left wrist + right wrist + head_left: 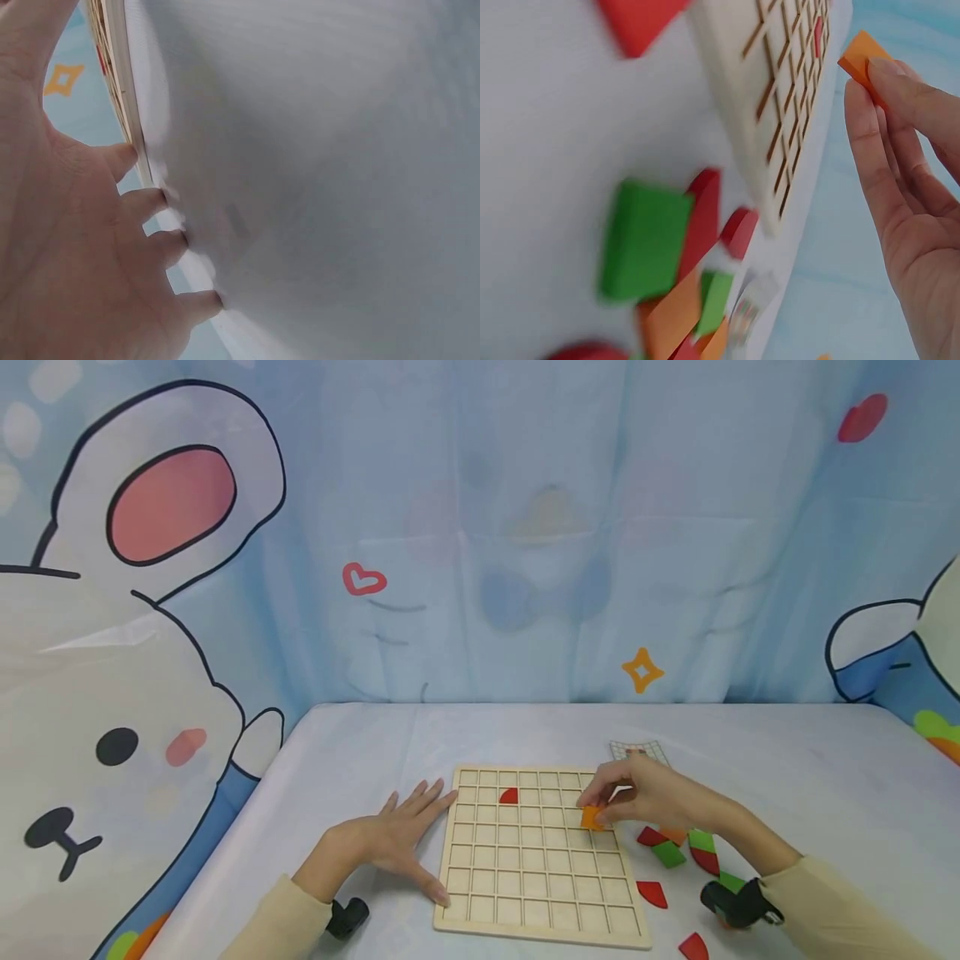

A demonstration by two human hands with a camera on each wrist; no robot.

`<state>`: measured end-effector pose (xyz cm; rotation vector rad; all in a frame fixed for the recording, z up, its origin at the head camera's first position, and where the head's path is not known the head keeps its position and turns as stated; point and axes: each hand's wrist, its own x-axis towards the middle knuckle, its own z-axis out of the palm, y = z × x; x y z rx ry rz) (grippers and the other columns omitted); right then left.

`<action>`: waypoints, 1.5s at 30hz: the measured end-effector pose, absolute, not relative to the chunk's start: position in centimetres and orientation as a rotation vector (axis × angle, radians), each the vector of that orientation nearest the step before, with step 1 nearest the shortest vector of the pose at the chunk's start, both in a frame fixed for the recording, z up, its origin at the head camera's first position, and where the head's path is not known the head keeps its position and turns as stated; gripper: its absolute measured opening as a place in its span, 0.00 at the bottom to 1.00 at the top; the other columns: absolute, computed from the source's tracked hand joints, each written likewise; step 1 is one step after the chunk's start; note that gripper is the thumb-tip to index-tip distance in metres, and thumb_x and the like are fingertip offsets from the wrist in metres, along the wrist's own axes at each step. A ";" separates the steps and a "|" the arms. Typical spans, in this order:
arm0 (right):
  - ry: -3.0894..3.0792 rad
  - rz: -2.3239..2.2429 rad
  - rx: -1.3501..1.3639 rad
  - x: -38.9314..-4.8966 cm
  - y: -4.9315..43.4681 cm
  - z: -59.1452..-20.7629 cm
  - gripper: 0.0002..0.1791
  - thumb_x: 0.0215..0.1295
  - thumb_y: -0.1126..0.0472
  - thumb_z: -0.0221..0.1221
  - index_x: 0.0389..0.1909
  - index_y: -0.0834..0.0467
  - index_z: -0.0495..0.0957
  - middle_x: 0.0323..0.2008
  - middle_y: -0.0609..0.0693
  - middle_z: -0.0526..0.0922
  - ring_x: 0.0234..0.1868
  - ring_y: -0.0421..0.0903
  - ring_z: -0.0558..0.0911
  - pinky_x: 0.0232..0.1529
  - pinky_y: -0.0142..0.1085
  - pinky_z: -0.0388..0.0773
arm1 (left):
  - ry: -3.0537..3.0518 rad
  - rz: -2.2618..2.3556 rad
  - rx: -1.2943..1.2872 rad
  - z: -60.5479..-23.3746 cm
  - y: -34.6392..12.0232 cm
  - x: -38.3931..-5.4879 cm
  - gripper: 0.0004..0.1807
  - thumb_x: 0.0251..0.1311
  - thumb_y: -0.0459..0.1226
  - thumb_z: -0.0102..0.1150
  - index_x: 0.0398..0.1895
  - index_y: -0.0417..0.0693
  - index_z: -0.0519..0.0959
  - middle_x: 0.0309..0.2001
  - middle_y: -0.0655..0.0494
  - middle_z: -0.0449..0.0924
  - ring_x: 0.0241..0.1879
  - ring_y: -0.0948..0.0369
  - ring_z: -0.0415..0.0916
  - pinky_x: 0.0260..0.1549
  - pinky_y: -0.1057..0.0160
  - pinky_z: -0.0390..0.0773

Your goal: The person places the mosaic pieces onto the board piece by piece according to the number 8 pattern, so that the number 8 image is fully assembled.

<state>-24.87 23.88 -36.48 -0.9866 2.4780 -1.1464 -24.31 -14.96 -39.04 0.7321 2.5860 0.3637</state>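
Observation:
A wooden grid board [540, 885] lies on the white table, and one red quarter-circle piece [509, 796] sits in a cell near its far left corner. My right hand [663, 793] pinches an orange square block [591, 817] between thumb and fingers over the right side of the board. In the right wrist view the orange block [865, 66] shows tilted, held up above the grid. My left hand [397, 839] is spread flat at the board's left edge, its thumb and index fingertips right at the frame, the other fingers on the tablecloth.
Loose pieces lie right of the board: a green block [668, 854], red quarter-circles such as one red piece [652, 894], and an orange piece [675, 835]. Behind my right hand lies a printed grid card [652, 750]. A blue cartoon curtain [540, 610] hangs behind the table.

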 end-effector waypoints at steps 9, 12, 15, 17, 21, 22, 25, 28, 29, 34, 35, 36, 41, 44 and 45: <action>2.505 -1.139 -1.022 -26.8 21.0 -36.4 0.09 0.66 0.71 0.69 0.46 0.64 0.89 0.42 0.48 0.88 0.42 0.41 0.85 0.48 0.34 0.85 | 2.597 0.364 0.758 -39.1 -14.9 -24.2 0.70 0.47 0.61 0.81 0.87 0.59 0.44 0.86 0.48 0.34 0.84 0.46 0.29 0.75 0.29 0.34; 2.522 -1.117 -1.042 -27.3 20.6 -36.4 0.09 0.65 0.73 0.68 0.45 0.64 0.89 0.42 0.48 0.88 0.42 0.42 0.85 0.47 0.34 0.85 | 2.591 0.357 0.764 -39.1 -14.8 -24.3 0.71 0.47 0.61 0.81 0.87 0.59 0.43 0.86 0.48 0.33 0.84 0.45 0.28 0.74 0.28 0.33; 2.542 -1.080 -1.058 -27.9 20.1 -36.4 0.09 0.65 0.73 0.68 0.45 0.64 0.89 0.42 0.48 0.88 0.41 0.42 0.85 0.47 0.34 0.85 | 2.584 0.345 0.770 -39.2 -14.8 -24.4 0.72 0.46 0.60 0.82 0.87 0.60 0.42 0.86 0.47 0.32 0.84 0.45 0.26 0.74 0.27 0.33; 2.549 -1.058 -1.068 -28.2 19.7 -36.4 0.09 0.66 0.73 0.68 0.46 0.64 0.89 0.42 0.48 0.89 0.41 0.41 0.86 0.47 0.34 0.85 | 2.581 0.336 0.775 -39.3 -14.8 -24.4 0.73 0.45 0.60 0.82 0.87 0.60 0.41 0.86 0.47 0.31 0.84 0.44 0.26 0.73 0.27 0.32; 2.554 -1.041 -1.104 -28.7 18.5 -36.3 0.09 0.66 0.75 0.67 0.46 0.67 0.88 0.41 0.50 0.89 0.40 0.43 0.86 0.46 0.35 0.86 | 2.576 0.334 0.778 -39.3 -14.9 -24.3 0.74 0.44 0.60 0.83 0.87 0.59 0.40 0.86 0.46 0.30 0.83 0.43 0.25 0.73 0.26 0.32; 2.559 -1.033 -1.110 -28.8 18.1 -36.3 0.09 0.66 0.75 0.67 0.46 0.68 0.88 0.40 0.51 0.90 0.39 0.43 0.86 0.45 0.35 0.86 | 2.573 0.334 0.777 -39.3 -14.9 -24.3 0.75 0.44 0.60 0.83 0.87 0.59 0.40 0.86 0.46 0.30 0.83 0.43 0.25 0.72 0.26 0.31; 2.581 -1.002 -1.127 -29.2 17.1 -36.4 0.08 0.65 0.75 0.67 0.44 0.68 0.87 0.39 0.51 0.90 0.38 0.43 0.85 0.44 0.35 0.86 | 2.567 0.340 0.769 -39.3 -15.2 -24.2 0.75 0.44 0.59 0.84 0.87 0.59 0.39 0.86 0.45 0.29 0.83 0.42 0.24 0.72 0.24 0.30; 2.597 -0.983 -1.110 -29.5 16.4 -36.6 0.07 0.65 0.75 0.67 0.42 0.67 0.88 0.38 0.50 0.90 0.38 0.42 0.85 0.43 0.34 0.85 | 2.562 0.351 0.763 -39.4 -15.4 -24.2 0.75 0.44 0.58 0.84 0.87 0.58 0.39 0.86 0.45 0.29 0.83 0.42 0.24 0.71 0.24 0.30; 2.600 -0.979 -1.105 -29.6 16.2 -36.7 0.06 0.65 0.76 0.67 0.41 0.66 0.88 0.38 0.50 0.90 0.38 0.42 0.85 0.43 0.34 0.85 | 2.560 0.355 0.764 -39.4 -15.5 -24.2 0.75 0.44 0.58 0.84 0.87 0.58 0.39 0.86 0.45 0.29 0.83 0.42 0.24 0.71 0.23 0.30; 2.584 -0.961 -1.120 -29.9 15.5 -37.0 0.07 0.64 0.77 0.67 0.38 0.66 0.89 0.37 0.51 0.90 0.36 0.40 0.86 0.41 0.31 0.83 | 2.553 0.354 0.781 -39.4 -15.5 -24.2 0.76 0.44 0.58 0.84 0.87 0.56 0.38 0.85 0.43 0.29 0.83 0.40 0.24 0.70 0.22 0.32; 2.579 -0.956 -1.126 -29.9 15.4 -37.0 0.07 0.63 0.78 0.67 0.38 0.66 0.89 0.36 0.51 0.90 0.36 0.40 0.86 0.40 0.31 0.83 | 2.552 0.351 0.784 -39.3 -15.5 -24.2 0.76 0.45 0.58 0.84 0.87 0.55 0.38 0.85 0.43 0.29 0.83 0.39 0.24 0.69 0.21 0.32; 2.576 -0.949 -1.129 -29.9 15.3 -37.0 0.07 0.63 0.78 0.66 0.37 0.65 0.89 0.35 0.51 0.90 0.35 0.39 0.86 0.39 0.31 0.83 | 2.552 0.348 0.786 -39.3 -15.5 -24.2 0.76 0.45 0.58 0.83 0.87 0.55 0.38 0.85 0.43 0.29 0.83 0.39 0.24 0.69 0.21 0.32; 2.580 -0.932 -1.085 -29.9 14.9 -36.9 0.08 0.62 0.79 0.66 0.36 0.66 0.89 0.34 0.51 0.90 0.33 0.38 0.85 0.37 0.30 0.83 | 2.561 0.332 0.784 -39.2 -15.2 -24.3 0.76 0.45 0.58 0.83 0.87 0.55 0.38 0.85 0.43 0.29 0.83 0.40 0.24 0.70 0.21 0.33; 2.587 -0.918 -1.070 -29.9 14.9 -36.8 0.08 0.62 0.79 0.66 0.36 0.66 0.89 0.33 0.50 0.90 0.33 0.38 0.84 0.36 0.30 0.83 | 2.569 0.320 0.776 -39.0 -15.0 -24.3 0.76 0.45 0.58 0.84 0.87 0.55 0.38 0.85 0.44 0.29 0.83 0.40 0.24 0.70 0.22 0.33; 2.592 -0.911 -1.068 -30.0 14.9 -36.8 0.08 0.62 0.79 0.66 0.36 0.66 0.89 0.33 0.50 0.90 0.33 0.38 0.84 0.36 0.30 0.83 | 2.570 0.317 0.773 -38.9 -15.0 -24.2 0.76 0.45 0.58 0.84 0.87 0.55 0.38 0.85 0.44 0.29 0.83 0.40 0.24 0.70 0.22 0.33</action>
